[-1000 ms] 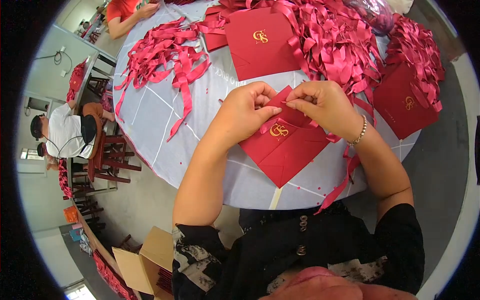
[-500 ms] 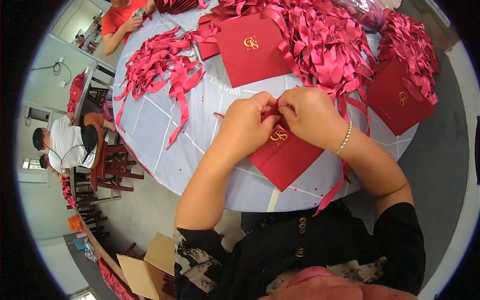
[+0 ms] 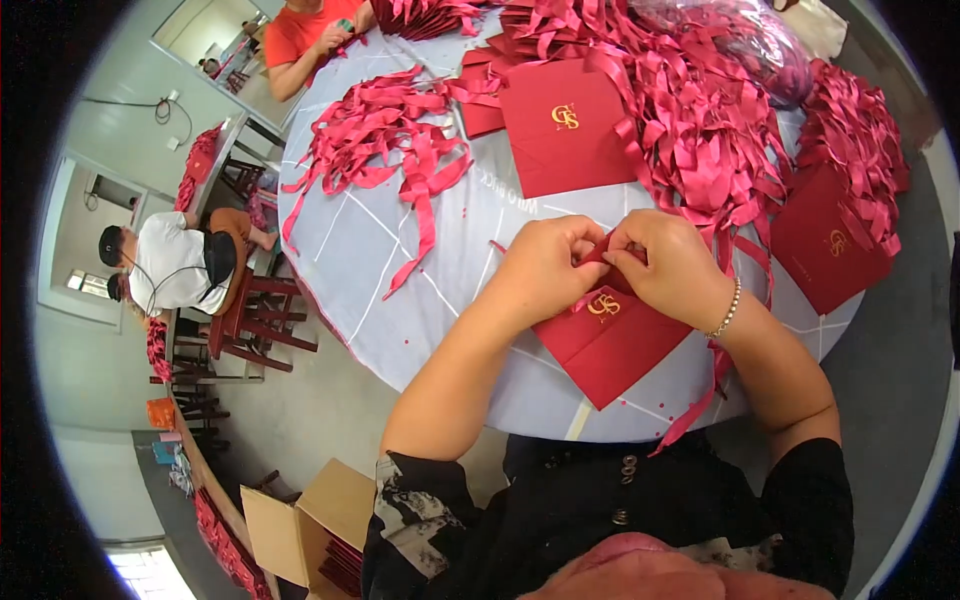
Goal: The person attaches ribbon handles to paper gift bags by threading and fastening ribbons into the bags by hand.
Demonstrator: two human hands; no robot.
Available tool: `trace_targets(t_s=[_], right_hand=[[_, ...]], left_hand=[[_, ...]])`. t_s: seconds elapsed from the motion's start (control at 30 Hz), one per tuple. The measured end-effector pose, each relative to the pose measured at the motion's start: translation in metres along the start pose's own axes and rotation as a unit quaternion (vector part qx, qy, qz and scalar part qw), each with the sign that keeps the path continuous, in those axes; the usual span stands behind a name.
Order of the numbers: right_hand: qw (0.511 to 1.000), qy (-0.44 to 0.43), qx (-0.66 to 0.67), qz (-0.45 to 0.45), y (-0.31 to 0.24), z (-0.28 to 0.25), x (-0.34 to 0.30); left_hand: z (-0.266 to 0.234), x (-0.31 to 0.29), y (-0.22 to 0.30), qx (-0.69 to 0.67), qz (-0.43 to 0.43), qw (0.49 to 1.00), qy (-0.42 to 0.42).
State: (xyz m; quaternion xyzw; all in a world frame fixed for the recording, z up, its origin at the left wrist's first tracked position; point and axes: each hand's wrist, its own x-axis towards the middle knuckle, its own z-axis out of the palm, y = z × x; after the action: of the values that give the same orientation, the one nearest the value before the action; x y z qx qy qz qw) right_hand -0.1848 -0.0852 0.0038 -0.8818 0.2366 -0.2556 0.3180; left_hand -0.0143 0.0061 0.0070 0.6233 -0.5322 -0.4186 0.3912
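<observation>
An open box (image 3: 275,538), red pieces (image 3: 341,565) inside, and wooden stools (image 3: 228,328) stand left of the round table (image 3: 345,245), near whose front edge left hand (image 3: 558,262) and right hand (image 3: 668,258), fingertips closed, pinch a red envelope (image 3: 612,350).

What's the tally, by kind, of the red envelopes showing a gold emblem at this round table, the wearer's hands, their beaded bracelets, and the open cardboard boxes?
Red envelopes with gold emblem showing: 3 (held envelope, envelope lying ahead, envelope at right)
Hands: 2 (left hand, right hand)
Beaded bracelet: 1
Open cardboard box: 1
Total: 7
</observation>
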Motion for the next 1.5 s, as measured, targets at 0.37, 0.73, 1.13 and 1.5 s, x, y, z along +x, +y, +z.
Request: trace_targets(t_s=[0.37, 0.73, 1.13, 1.5], right_hand=[[0.98, -0.161, 0.115, -0.02, 0.018, -0.035, 0.012], [0.944, -0.209, 0.255, -0.004, 0.029, -0.035, 0.013], [0.915, -0.294, 0.273, -0.045, 0.026, -0.038, 0.016], [0.929, -0.246, 0.277, 0.013, 0.043, -0.055, 0.018]], left_hand=[[-0.001, -0.008, 0.007, 0.036, 0.045, 0.998, -0.03], [-0.017, -0.005, 0.006, -0.134, -0.089, 0.976, -0.146], [-0.02, -0.006, 0.007, 0.11, 0.122, 0.976, -0.14], [-0.062, 0.003, -0.02, 0.212, 0.051, 0.971, 0.094]])
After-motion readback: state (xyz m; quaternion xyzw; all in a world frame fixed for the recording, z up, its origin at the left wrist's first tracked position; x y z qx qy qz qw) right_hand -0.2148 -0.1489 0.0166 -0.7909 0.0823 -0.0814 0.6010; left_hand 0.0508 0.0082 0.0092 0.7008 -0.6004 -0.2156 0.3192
